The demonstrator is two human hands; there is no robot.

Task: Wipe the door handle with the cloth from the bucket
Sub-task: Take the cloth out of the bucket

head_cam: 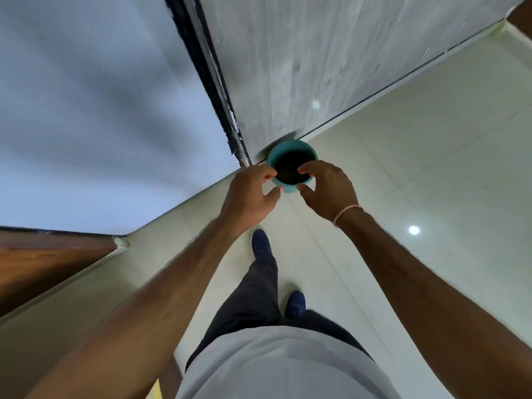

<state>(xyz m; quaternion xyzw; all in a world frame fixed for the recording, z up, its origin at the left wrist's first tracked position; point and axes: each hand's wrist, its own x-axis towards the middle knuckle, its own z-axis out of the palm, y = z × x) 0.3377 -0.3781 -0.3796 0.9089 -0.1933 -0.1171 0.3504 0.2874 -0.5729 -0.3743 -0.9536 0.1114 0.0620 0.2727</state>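
head | step: reaching for bucket [292,165] in floor [431,168] corner | left hand [250,194], right hand [328,191]: fingers spread, empty | cloth unseen | next: lift cloth out

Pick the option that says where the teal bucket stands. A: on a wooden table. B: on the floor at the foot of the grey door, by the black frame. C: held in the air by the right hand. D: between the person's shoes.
B: the teal bucket rests on the pale tiled floor against the grey door, both hands reaching toward its rim.
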